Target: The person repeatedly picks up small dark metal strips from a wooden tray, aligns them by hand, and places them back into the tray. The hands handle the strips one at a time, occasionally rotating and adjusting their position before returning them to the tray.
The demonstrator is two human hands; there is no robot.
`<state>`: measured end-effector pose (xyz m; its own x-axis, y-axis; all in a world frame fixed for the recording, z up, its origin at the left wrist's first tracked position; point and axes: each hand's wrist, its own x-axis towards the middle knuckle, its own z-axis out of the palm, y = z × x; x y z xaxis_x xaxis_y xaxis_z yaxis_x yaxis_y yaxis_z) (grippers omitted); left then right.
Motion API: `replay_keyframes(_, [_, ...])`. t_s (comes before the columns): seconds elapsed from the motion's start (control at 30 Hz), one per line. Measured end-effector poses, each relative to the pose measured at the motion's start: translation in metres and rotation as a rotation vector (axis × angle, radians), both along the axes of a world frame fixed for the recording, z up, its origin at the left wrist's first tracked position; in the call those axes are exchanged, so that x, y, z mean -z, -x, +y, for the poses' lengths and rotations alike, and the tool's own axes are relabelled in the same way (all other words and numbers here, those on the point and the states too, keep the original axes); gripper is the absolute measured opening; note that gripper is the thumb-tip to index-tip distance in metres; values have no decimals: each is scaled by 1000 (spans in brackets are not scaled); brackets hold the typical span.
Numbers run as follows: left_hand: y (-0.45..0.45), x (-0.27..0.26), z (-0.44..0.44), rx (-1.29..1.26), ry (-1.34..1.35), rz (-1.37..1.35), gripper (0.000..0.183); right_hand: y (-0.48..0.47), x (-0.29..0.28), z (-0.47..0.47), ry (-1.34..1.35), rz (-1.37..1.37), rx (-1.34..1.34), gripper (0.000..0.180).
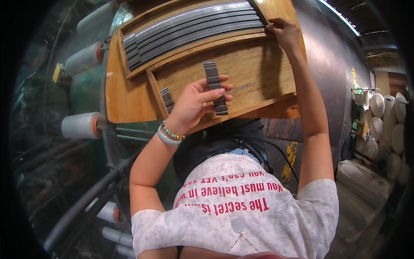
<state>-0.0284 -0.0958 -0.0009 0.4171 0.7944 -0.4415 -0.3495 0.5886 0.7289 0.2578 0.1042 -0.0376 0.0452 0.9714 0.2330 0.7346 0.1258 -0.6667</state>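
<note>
My left hand (194, 100) holds a narrow dark-grey strip-like stack (212, 73) with pale bands between thumb and fingers, raised over the near wooden tray (249, 68). At that tray's left end lies a shorter dark stack (167, 98), partly behind my left hand. Beyond it, long rows of similar dark-grey pieces (200, 30) fill much of the far wooden tray (121, 48). My right hand (286, 32) reaches to the right end of those rows, its bent fingertips at the tray's corner. Whether they pinch a piece there is too small to tell.
Both trays rest on a wooden tabletop (118, 97). Yarn cones (81, 125) stand on a metal frame (111, 142) to the left. A dark cable (284, 158) runs near the floor. White rolls (362, 184) are piled at the right.
</note>
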Motion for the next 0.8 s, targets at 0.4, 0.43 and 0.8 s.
replay_keyframes(0.4, [1,2,17,46,-81,-115,41,92,-27,-105,351,785,-623,38])
replay_keyframes(0.43, [-1,5,18,48,-110,-92,38,99,-30,-109,402,781,-652,39])
replay_keyframes(0.8, [-2,49,44,-63,-879,193,19,108,-35,-126,-639,301,-809,32])
